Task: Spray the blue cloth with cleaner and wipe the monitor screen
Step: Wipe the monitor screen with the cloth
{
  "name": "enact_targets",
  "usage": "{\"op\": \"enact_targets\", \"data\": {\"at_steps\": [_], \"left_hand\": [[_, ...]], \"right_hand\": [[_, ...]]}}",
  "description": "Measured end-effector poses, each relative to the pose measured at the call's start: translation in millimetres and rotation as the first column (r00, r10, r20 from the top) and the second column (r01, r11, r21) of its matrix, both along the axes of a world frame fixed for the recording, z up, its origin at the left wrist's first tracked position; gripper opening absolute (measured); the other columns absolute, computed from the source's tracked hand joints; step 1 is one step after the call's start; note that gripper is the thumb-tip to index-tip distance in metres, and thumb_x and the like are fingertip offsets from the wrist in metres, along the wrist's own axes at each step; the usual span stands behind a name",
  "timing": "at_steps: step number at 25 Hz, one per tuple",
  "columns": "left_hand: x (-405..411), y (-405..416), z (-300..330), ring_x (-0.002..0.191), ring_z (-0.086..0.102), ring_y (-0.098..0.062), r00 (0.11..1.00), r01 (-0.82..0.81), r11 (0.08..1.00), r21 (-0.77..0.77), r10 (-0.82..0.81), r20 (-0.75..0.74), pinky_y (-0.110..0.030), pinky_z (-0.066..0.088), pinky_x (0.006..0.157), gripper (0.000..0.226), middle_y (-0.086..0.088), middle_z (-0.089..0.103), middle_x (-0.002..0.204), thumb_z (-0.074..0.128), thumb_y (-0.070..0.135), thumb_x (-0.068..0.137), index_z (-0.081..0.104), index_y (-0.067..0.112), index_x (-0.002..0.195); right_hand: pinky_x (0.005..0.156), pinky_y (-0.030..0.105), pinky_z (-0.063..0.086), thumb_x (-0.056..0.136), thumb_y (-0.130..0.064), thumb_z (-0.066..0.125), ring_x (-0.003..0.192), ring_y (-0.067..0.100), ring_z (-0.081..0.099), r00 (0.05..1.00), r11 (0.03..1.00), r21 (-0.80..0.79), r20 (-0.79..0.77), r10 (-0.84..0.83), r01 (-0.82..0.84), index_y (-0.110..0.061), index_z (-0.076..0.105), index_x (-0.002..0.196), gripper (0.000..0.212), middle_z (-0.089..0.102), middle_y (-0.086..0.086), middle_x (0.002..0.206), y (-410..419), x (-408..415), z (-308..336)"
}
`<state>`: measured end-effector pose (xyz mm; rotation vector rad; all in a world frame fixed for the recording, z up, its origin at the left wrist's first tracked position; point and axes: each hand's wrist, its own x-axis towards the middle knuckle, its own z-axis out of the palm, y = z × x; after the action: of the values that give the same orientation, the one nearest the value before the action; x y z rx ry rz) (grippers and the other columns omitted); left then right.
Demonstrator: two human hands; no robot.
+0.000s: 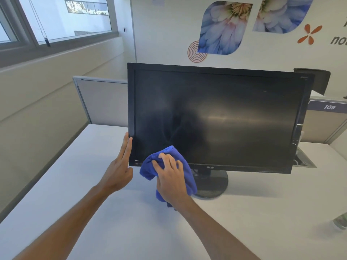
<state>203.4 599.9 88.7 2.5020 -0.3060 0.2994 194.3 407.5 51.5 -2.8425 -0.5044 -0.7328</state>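
A black monitor [234,113] stands on a round base on the white desk [75,184], its dark screen showing faint wipe streaks near the lower left. My right hand [170,177] presses a bunched blue cloth [148,166] against the screen's lower left corner. My left hand [120,166] rests flat, fingers straight, against the monitor's left edge. At the far right edge of the desk, part of a pale bottle [340,221] shows, mostly cut off by the frame.
Grey cubicle partitions [101,102] stand behind the desk. A cable opening [304,160] in the desk lies behind the monitor's right side. A dark chair back [319,79] rises beyond the monitor. Windows run along the left wall.
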Motion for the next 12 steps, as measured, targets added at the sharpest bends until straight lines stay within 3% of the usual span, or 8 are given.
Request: {"op": "enact_targets", "data": {"at_steps": [2,4,5,7,9,12], "left_hand": [[0,2,-1,0.087,0.059,-0.019,1.000,0.026,0.999,-0.031,-0.026,0.000,-0.013,0.045,0.057,0.102,0.016,-0.020,0.159,0.051,-0.014,0.077,-0.007,0.024,0.152],[0,2,-1,0.124,0.050,-0.029,0.999,0.053,0.995,-0.090,-0.053,0.006,-0.009,0.047,0.068,0.099,0.012,-0.017,0.159,0.051,-0.014,0.078,-0.005,0.021,0.152],[0,1,0,0.131,0.044,-0.035,0.998,0.065,0.991,-0.121,-0.064,0.007,-0.013,0.049,0.074,0.097,0.010,-0.015,0.160,0.051,-0.012,0.078,-0.003,0.019,0.152],[0,-1,2,0.120,0.051,-0.043,0.996,0.087,0.982,-0.165,-0.087,0.012,-0.019,0.049,0.075,0.092,0.009,-0.013,0.159,0.051,-0.003,0.078,0.000,0.018,0.151],[0,0,0,0.106,0.059,-0.037,0.994,0.106,0.976,-0.189,-0.104,0.019,-0.009,0.047,0.065,0.089,0.010,-0.012,0.158,0.048,0.006,0.075,0.002,0.021,0.150],[5,4,-7,0.099,0.061,-0.031,0.993,0.117,0.972,-0.206,-0.119,0.002,-0.005,0.045,0.063,0.092,0.012,-0.013,0.159,0.053,-0.004,0.079,0.001,0.022,0.150]], "right_hand": [[0.096,0.045,0.047,0.073,-0.030,0.076,0.122,0.022,0.045,1.000,0.999,-0.022,-0.005,0.029,-0.029,-0.031,0.063,0.116,0.044,0.055,-0.001,0.132,18,5,2],[0.098,0.045,0.046,0.074,-0.030,0.075,0.122,0.022,0.045,0.999,0.999,-0.023,-0.025,0.048,-0.048,-0.032,0.063,0.116,0.044,0.054,-0.001,0.133,35,8,4],[0.098,0.045,0.046,0.073,-0.031,0.075,0.122,0.022,0.047,0.998,0.999,-0.010,-0.034,0.043,-0.044,-0.032,0.064,0.116,0.044,0.055,-0.001,0.132,42,9,5],[0.096,0.044,0.048,0.070,-0.033,0.078,0.118,0.022,0.052,0.999,1.000,0.023,-0.041,0.010,-0.009,-0.033,0.067,0.113,0.044,0.058,-0.002,0.128,52,10,4],[0.094,0.043,0.049,0.069,-0.033,0.079,0.115,0.021,0.054,0.999,0.999,0.041,-0.033,-0.016,0.017,-0.032,0.068,0.113,0.045,0.059,-0.002,0.124,57,12,3],[0.095,0.042,0.048,0.072,-0.032,0.077,0.115,0.021,0.052,0.999,0.998,0.055,-0.038,-0.034,0.036,-0.031,0.066,0.114,0.043,0.059,-0.002,0.123,61,14,1]]}}
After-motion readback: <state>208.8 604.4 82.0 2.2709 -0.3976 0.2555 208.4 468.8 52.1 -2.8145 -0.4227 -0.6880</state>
